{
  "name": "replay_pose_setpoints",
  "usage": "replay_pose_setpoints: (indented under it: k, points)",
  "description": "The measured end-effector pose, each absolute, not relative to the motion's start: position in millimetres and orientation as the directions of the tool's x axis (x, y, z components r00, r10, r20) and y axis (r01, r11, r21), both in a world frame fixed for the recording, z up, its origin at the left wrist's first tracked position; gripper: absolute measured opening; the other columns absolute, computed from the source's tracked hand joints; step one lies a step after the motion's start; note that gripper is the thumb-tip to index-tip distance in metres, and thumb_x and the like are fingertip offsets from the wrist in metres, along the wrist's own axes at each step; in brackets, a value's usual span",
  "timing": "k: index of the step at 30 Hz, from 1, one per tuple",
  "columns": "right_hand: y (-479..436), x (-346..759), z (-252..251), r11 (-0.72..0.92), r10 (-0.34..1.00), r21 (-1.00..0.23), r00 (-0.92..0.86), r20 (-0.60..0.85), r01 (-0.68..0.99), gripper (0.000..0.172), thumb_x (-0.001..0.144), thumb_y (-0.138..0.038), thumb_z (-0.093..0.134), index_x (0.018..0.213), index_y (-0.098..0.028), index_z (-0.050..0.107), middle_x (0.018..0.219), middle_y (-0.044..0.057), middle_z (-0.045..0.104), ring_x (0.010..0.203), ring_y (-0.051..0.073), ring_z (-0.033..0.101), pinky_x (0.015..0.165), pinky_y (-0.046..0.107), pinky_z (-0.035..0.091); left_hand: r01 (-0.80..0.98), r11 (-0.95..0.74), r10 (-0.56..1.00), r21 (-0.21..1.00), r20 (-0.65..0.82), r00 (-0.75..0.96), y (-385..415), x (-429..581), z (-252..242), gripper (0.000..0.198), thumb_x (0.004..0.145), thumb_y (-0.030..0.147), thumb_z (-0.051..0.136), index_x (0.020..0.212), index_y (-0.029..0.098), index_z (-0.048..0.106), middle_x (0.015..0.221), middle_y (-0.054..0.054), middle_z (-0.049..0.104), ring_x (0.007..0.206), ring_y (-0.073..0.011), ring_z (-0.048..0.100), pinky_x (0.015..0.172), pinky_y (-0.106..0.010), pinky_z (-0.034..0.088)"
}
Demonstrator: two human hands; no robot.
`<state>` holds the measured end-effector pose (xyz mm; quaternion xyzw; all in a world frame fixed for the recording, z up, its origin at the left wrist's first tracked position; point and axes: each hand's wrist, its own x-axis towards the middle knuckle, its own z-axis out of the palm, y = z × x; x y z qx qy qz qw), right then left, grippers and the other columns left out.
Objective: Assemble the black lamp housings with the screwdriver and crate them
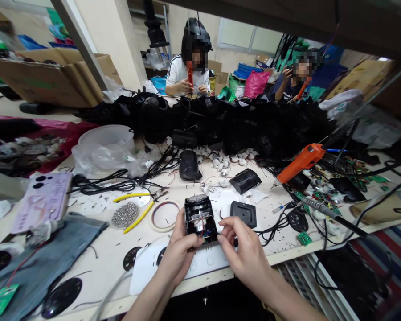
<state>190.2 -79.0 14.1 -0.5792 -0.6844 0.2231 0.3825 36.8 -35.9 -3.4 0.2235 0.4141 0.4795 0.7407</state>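
Note:
My left hand (178, 249) is closed around an open black plastic housing (200, 215), thumb across its near edge. Inside the housing show a red wire, a shiny metal band and a whitish part. At the housing's right edge is my right hand (242, 245), its fingers curled and the thumb and forefinger close together; what they pinch, if anything, is too small to make out. Behind that hand lies a black square plastic part (243, 214) with a recess. A white power strip (203, 267) lies below the housing, partly hidden by my hands.
Around the hands lie a tape roll (166, 216), yellow-handled cutters (138, 196), a dish of screws (125, 215) and black shells (245, 180). An orange electric screwdriver (300, 162) hangs at right above a soldering iron (321, 207). Two co-workers sit behind a black heap (237, 125).

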Motion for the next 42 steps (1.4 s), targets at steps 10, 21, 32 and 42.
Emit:
replay_pose_setpoints:
  k: [10,21,32,42]
  points:
    - [-69.4,184.5,10.7,0.435,0.858,-0.543,-0.147,0.493,0.719,0.019,0.087,-0.002,0.044,0.096,-0.018,0.048,0.078,0.003,0.054,0.073,0.018,0.056,0.066,0.029,0.048,-0.517,0.392,0.916,0.761,-0.372,0.148,-39.9,40.0,8.3,0.08,0.048,0.002,0.055,0.124,0.027,0.051,0.105,0.001,0.064,0.088,-0.0161,0.054,0.074,-0.024,0.043]
    - [-82.8,179.5,7.5,0.449,0.871,-0.578,-0.188,0.454,0.681,0.031,0.089,0.0,0.038,0.113,-0.017,0.051,0.093,0.009,0.062,0.086,0.021,0.058,0.077,0.034,0.052,-0.575,0.35,0.907,0.74,-0.421,0.009,-38.7,39.5,9.2,0.074,0.05,0.005,0.061,0.12,0.027,0.051,0.101,0.001,0.065,0.084,-0.0153,0.057,0.073,-0.025,0.046]
    - [-90.4,168.3,-6.6,0.021,0.975,-0.916,0.195,0.107,0.4,0.018,0.094,-0.03,0.045,0.099,-0.017,0.057,0.072,0.002,0.06,0.057,0.014,0.062,0.051,0.023,0.051,-0.578,0.251,0.935,0.776,-0.349,-0.062,-31.8,35.7,21.4,0.071,0.05,0.005,0.06,0.115,0.032,0.052,0.1,0.006,0.064,0.085,-0.0135,0.056,0.074,-0.023,0.046]
    - [-74.9,166.1,7.4,0.289,0.919,-0.57,-0.056,0.391,0.769,0.024,0.091,-0.011,0.04,0.087,-0.015,0.063,0.075,0.005,0.055,0.065,0.017,0.056,0.06,0.028,0.044,-0.495,0.203,0.953,0.845,-0.287,-0.099,-40.7,37.8,10.4,0.079,0.053,0.008,0.063,0.125,0.033,0.042,0.118,0.002,0.052,0.1,-0.0168,0.051,0.081,-0.023,0.043]
